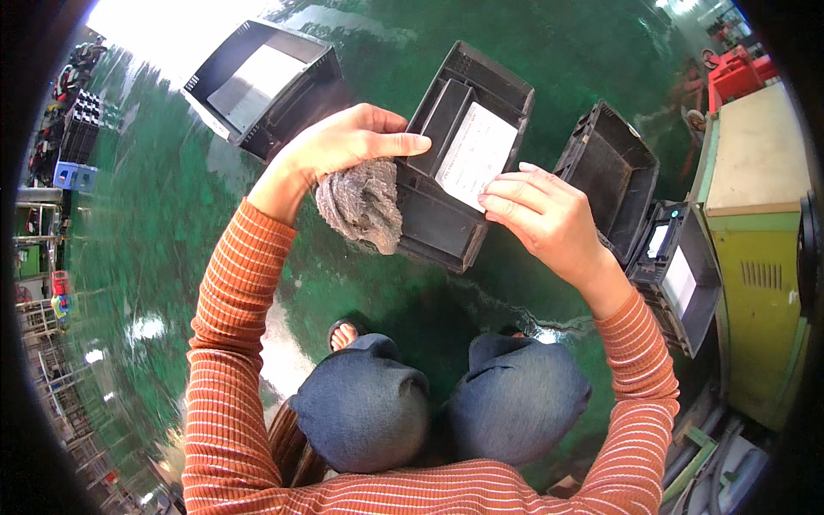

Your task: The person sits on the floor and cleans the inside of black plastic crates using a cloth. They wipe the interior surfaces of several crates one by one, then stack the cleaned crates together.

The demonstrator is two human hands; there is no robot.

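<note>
A black plastic bin (442, 225) is tilted in front of me above my knees, with a white label sheet (482, 148) on the face turned toward me. My left hand (343, 144) grips the bin's left side, its thumb stretched over the edge. Under that palm hangs a crumpled grey rag (367, 206), pressed against the bin. On the other side, my right hand (549, 215) has its fingertips closed together at the lower right edge of the label sheet. Whether they pinch the paper or only press it is hard to make out.
On the green floor (172, 257) stand another black bin (309, 94) with a white sheet at the upper left, an upright black bin (614, 176) and a further labelled bin (699, 296) at the right. A yellow-green cabinet (760, 300) borders the right side.
</note>
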